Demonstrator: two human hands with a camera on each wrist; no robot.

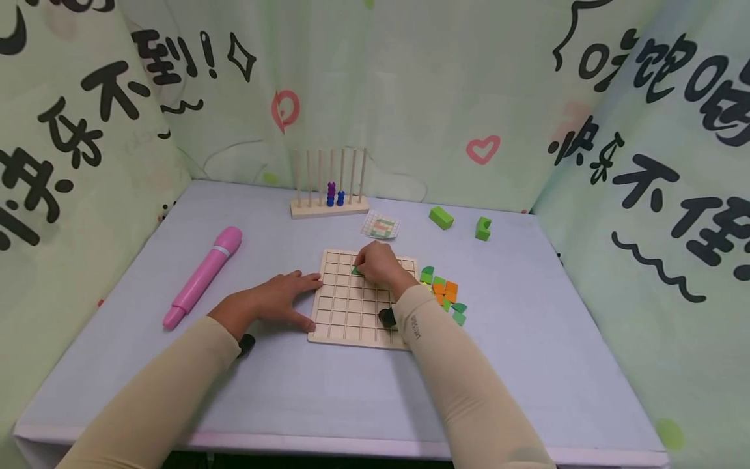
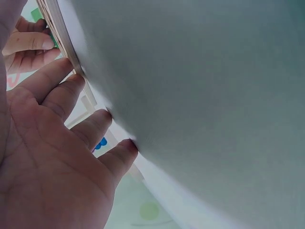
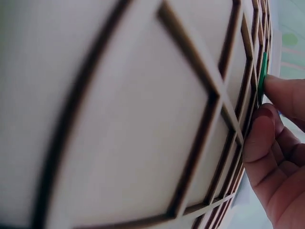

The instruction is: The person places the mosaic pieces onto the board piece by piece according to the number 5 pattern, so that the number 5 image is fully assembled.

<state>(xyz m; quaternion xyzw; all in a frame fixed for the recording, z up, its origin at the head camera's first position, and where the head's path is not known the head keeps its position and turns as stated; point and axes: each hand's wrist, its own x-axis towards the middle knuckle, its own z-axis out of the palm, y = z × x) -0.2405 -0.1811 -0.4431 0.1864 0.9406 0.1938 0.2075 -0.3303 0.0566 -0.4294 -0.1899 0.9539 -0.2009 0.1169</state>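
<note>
A square wooden grid board point(image 1: 340, 306) lies on the table before me. My left hand point(image 1: 280, 296) has its fingers spread, the thumb and fingertips touching the board's left edge; in the left wrist view, the fingers point(image 2: 62, 98) meet that edge. Over the board's far part, my right hand point(image 1: 381, 264) pinches a small green tile point(image 3: 262, 76) between thumb and fingertips, low against the grid. Several loose tiles, green, yellow and orange point(image 1: 445, 291), lie beside the board's right edge, partly hidden by my right forearm. A patterned card point(image 1: 381, 225) rests just beyond the board.
A wooden rack with upright pegs and a few beads point(image 1: 329, 208) stands at the back. Two green blocks, one long point(image 1: 441, 217) and one notched point(image 1: 483, 228), sit at the back right. A pink cylindrical stick point(image 1: 202, 277) lies on the left. Printed curtains surround the table.
</note>
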